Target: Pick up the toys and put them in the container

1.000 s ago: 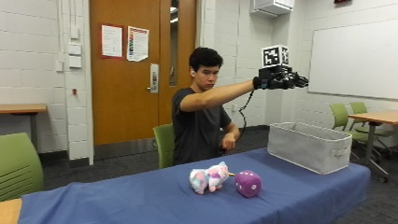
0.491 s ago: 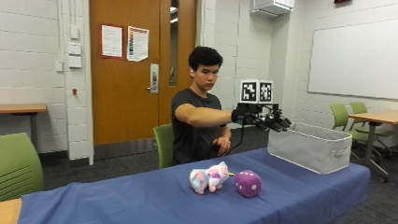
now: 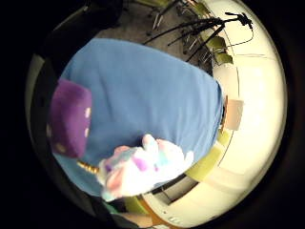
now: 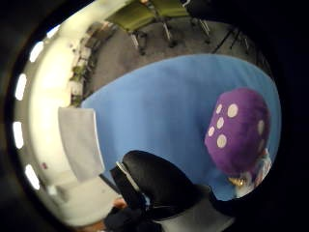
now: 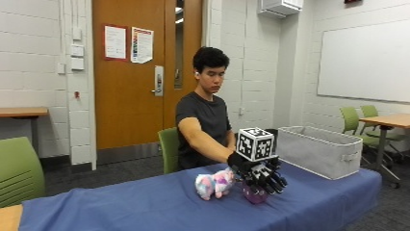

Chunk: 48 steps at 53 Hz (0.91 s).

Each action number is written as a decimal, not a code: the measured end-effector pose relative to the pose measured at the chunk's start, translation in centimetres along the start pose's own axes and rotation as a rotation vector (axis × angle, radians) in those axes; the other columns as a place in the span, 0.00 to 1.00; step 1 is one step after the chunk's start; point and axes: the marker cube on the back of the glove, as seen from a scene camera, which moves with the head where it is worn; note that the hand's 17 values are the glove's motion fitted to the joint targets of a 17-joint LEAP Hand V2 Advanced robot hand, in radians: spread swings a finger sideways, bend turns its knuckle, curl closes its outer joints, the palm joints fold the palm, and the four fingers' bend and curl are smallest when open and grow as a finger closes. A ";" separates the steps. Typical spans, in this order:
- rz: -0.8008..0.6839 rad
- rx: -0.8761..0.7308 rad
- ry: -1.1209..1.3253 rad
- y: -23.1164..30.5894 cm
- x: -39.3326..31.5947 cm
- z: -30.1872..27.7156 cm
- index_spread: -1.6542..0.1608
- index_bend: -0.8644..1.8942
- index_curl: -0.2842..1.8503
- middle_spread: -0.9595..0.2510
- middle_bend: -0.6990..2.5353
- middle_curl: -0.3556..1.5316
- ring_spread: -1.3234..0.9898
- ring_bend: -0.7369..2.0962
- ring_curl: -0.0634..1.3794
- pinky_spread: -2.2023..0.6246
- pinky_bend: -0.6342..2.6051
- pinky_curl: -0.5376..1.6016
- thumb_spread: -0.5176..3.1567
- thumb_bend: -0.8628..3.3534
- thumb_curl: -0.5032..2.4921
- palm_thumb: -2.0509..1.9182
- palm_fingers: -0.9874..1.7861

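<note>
Grey container (image 5: 318,150) sits well apart from the grip (image 5: 259,174), fingers spread over purple toy (image 5: 255,195); unicorn (image 5: 214,184) just beside.

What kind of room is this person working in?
Probably a classroom or meeting room: a wall-mounted whiteboard, green chairs around tables, painted block walls, and a wooden door with notices taped on it.

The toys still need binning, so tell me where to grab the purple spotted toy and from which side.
Take the purple spotted toy round its rounded body, coming from above. It sits on the blue tablecloth with the pastel plush close beside it, so the top is freest. The gloved right hand is over it.
</note>
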 end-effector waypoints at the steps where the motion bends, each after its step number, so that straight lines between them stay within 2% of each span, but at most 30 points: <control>1: 0.000 -0.006 -0.004 0.0 0.1 0.5 0.72 0.37 0.29 0.72 0.28 0.41 0.49 0.38 0.23 0.77 0.45 0.40 0.38 0.18 0.22 0.48 0.34; 20: 0.010 -0.024 0.001 0.9 0.4 5.7 0.71 0.38 0.30 0.71 0.26 0.39 0.49 0.36 0.22 0.77 0.50 0.42 0.39 0.19 0.23 0.50 0.36; 27: 0.034 0.035 -0.031 1.2 0.4 5.7 0.70 0.43 0.32 0.70 0.26 0.37 0.47 0.37 0.23 0.76 0.48 0.41 0.40 0.20 0.24 0.51 0.40; 35: 0.032 0.202 0.012 1.3 0.1 4.7 0.69 0.57 0.38 0.64 0.28 0.38 0.41 0.40 0.23 0.72 0.40 0.38 0.44 0.21 0.25 0.55 0.56; 36: 0.031 0.217 0.019 1.4 0.1 4.6 0.70 0.58 0.38 0.63 0.29 0.39 0.40 0.41 0.24 0.71 0.40 0.38 0.44 0.21 0.25 0.55 0.61; 39: 0.037 0.244 0.036 1.4 0.1 4.0 0.71 0.59 0.39 0.61 0.29 0.39 0.38 0.43 0.24 0.69 0.39 0.37 0.45 0.22 0.25 0.56 0.64; 45: 0.023 0.245 0.060 1.6 -0.3 2.8 0.72 0.58 0.41 0.55 0.34 0.42 0.36 0.48 0.28 0.66 0.41 0.39 0.47 0.24 0.26 0.61 0.79; 46: 0.020 0.243 0.062 1.7 -0.4 2.6 0.72 0.59 0.43 0.55 0.34 0.42 0.36 0.48 0.28 0.66 0.40 0.39 0.48 0.24 0.26 0.61 0.76; 48: 0.015 0.234 0.062 1.7 -0.5 2.2 0.73 0.58 0.43 0.53 0.36 0.43 0.36 0.51 0.30 0.65 0.41 0.39 0.48 0.24 0.27 0.62 0.80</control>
